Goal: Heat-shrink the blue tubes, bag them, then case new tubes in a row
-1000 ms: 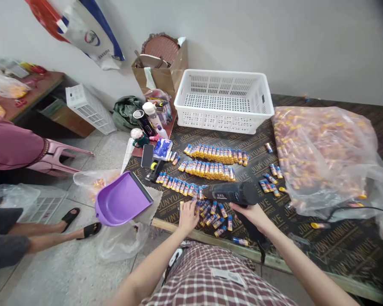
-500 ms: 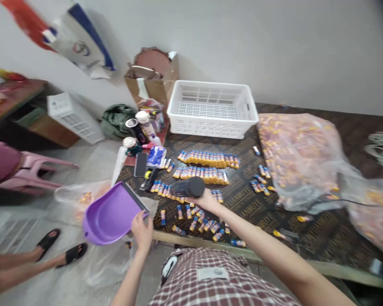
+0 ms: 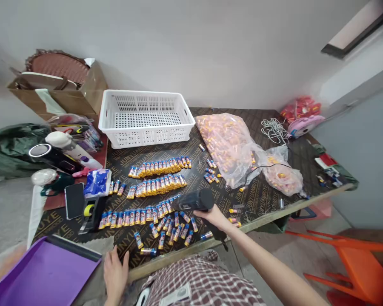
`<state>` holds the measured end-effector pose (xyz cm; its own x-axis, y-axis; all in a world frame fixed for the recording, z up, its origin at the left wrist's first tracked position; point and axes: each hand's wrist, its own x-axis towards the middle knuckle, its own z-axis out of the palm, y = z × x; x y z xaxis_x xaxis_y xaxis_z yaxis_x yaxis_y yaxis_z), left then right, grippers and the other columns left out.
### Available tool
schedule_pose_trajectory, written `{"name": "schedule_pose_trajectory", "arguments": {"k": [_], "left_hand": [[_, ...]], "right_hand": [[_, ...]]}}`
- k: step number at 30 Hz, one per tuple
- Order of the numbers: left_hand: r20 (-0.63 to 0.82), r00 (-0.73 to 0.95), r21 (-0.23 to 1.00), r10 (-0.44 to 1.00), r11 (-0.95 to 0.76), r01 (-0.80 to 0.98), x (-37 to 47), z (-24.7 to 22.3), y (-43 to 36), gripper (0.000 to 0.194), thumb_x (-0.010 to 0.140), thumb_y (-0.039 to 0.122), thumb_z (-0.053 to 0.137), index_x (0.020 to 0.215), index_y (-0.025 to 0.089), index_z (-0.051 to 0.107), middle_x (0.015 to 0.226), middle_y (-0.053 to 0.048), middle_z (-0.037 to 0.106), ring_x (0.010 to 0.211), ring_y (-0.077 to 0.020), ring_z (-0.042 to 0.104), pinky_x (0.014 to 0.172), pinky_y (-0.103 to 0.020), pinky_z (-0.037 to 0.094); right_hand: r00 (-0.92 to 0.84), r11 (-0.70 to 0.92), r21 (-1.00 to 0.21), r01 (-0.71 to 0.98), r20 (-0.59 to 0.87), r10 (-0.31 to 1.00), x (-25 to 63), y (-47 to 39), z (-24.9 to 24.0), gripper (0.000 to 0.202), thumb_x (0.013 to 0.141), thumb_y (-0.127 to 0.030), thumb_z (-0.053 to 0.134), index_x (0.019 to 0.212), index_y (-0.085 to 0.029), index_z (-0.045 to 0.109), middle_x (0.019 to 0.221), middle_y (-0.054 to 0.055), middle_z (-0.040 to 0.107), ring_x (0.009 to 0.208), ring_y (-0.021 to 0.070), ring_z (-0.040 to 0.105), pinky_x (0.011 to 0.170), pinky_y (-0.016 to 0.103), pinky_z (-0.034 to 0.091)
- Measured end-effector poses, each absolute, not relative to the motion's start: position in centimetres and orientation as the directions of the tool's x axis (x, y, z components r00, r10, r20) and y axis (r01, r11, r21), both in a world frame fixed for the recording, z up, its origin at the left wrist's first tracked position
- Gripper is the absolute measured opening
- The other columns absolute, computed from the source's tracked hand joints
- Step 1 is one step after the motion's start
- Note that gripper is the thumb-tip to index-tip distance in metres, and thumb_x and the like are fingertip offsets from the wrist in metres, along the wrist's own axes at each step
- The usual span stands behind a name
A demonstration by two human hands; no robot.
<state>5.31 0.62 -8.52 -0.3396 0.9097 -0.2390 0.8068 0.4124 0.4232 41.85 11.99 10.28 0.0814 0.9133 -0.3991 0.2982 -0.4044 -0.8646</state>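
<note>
My right hand is wrapped round the handle of a black hair dryer, held over the right end of the front row of small blue-and-yellow tubes. My left hand lies at the table's front edge with its fingers apart, holding nothing. Just left of it is a purple dustpan with a dark lip, partly out of view. Several loose tubes lie scattered below the hair dryer. Two stacked rows of tubes stand farther back on the dark patterned table.
A white plastic crate stands at the back. Clear bags of tubes lie to the right, with a coiled white cord beyond. Bottles, a phone and a tape dispenser crowd the left. An orange stool is at right.
The view has swung to the right. My left hand has let go of the dustpan's edge and now lies at the table edge. My right hand still holds the hair dryer over the tubes.
</note>
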Motion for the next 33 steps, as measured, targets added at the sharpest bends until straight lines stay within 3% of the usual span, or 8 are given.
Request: {"name": "schedule_pose_trajectory", "arguments": {"k": [5, 13, 17, 20, 23, 26, 30, 33], "left_hand": [[-0.342, -0.371, 0.357, 0.863, 0.485, 0.798, 6.4, -9.0, 0.9, 0.074, 0.081, 0.056, 0.018, 0.128, 0.003, 0.038, 0.124, -0.025, 0.046, 0.119, -0.0369, 0.042, 0.095, -0.049, 0.037], [-0.283, -0.349, 0.391, 0.893, 0.44, 0.808, 8.0, -7.9, 2.2, 0.069, 0.08, 0.055, 0.021, 0.12, 0.004, 0.046, 0.114, -0.022, 0.055, 0.109, -0.0327, 0.051, 0.094, -0.044, 0.04], [-0.042, -0.382, 0.398, 0.923, 0.366, 0.841, 10.0, -5.1, 3.8, 0.056, 0.082, 0.05, 0.025, 0.109, 0.011, 0.054, 0.112, -0.019, 0.056, 0.107, -0.0328, 0.052, 0.092, -0.046, 0.041], [0.151, -0.262, 0.437, 0.953, 0.174, 0.883, 13.3, -2.0, 6.9, 0.044, 0.082, 0.045, 0.032, 0.107, 0.015, 0.055, 0.117, -0.016, 0.053, 0.112, -0.0306, 0.049, 0.096, -0.046, 0.038], [0.215, -0.118, 0.482, 0.97, -0.001, 0.876, 18.6, 1.1, 12.6, 0.036, 0.083, 0.039, 0.037, 0.105, 0.018, 0.057, 0.119, -0.014, 0.052, 0.114, -0.0278, 0.047, 0.097, -0.045, 0.038], [0.158, 0.119, 0.489, 0.98, -0.183, 0.853, 25.6, 2.9, 21.0, 0.033, 0.084, 0.033, 0.04, 0.107, 0.019, 0.058, 0.123, -0.013, 0.05, 0.115, -0.026, 0.046, 0.097, -0.043, 0.039], [0.036, 0.467, 0.475, 0.883, -0.427, 0.77, 35.9, 2.4, 34.1, 0.03, 0.083, 0.019, 0.039, 0.105, 0.018, 0.06, 0.122, -0.011, 0.054, 0.116, -0.0221, 0.047, 0.1, -0.039, 0.037], [-0.055, 0.554, 0.464, 0.831, -0.47, 0.751, 42.9, -0.2, 42.5, 0.029, 0.081, 0.015, 0.042, 0.105, 0.014, 0.059, 0.123, -0.014, 0.053, 0.118, -0.0224, 0.046, 0.102, -0.037, 0.034]], "right_hand": [[0.375, -0.582, -0.808, 0.088, -0.515, 0.771, 48.2, 12.4, 10.0, 0.041, 0.061, -0.051, 0.071, 0.072, -0.012, 0.062, 0.062, 0.005, 0.065, 0.042, 0.0138, 0.056, 0.037, 0.024, 0.044], [0.541, -0.507, -0.86, 0.062, -0.397, 0.741, 56.8, 16.4, 9.7, 0.044, 0.055, -0.05, 0.074, 0.077, -0.014, 0.06, 0.056, 0.002, 0.063, 0.038, 0.0148, 0.054, 0.035, 0.026, 0.044], [0.536, -0.466, -0.883, 0.055, -0.367, 0.76, 59.2, 19.9, 10.0, 0.041, 0.056, -0.05, 0.072, 0.073, -0.015, 0.059, 0.056, 0.002, 0.063, 0.041, 0.0152, 0.056, 0.037, 0.025, 0.045], [0.532, -0.447, -0.894, 0.038, -0.36, 0.766, 60.6, 23.1, 9.9, 0.041, 0.056, -0.05, 0.072, 0.073, -0.015, 0.06, 0.055, 0.002, 0.062, 0.041, 0.0149, 0.055, 0.037, 0.025, 0.045], [0.536, -0.443, -0.896, 0.012, -0.368, 0.76, 62.0, 24.1, 9.9, 0.04, 0.054, -0.049, 0.074, 0.072, -0.015, 0.061, 0.054, 0.002, 0.062, 0.04, 0.0151, 0.054, 0.036, 0.025, 0.043], [0.488, -0.451, -0.89, -0.071, -0.425, 0.762, 64.1, 21.8, 10.2, 0.038, 0.06, -0.049, 0.072, 0.073, -0.015, 0.063, 0.059, 0.005, 0.065, 0.044, 0.0162, 0.056, 0.039, 0.027, 0.046], [0.296, -0.525, -0.749, -0.405, -0.651, 0.699, 67.4, 17.1, 9.9, 0.036, 0.069, -0.048, 0.067, 0.081, -0.014, 0.067, 0.065, 0.007, 0.066, 0.053, 0.0185, 0.06, 0.048, 0.029, 0.052], [0.23, -0.534, -0.644, -0.547, -0.729, 0.645, 69.9, 14.5, 8.9, 0.036, 0.066, -0.048, 0.069, 0.084, -0.017, 0.068, 0.068, 0.007, 0.067, 0.053, 0.0197, 0.06, 0.048, 0.032, 0.052]]}}
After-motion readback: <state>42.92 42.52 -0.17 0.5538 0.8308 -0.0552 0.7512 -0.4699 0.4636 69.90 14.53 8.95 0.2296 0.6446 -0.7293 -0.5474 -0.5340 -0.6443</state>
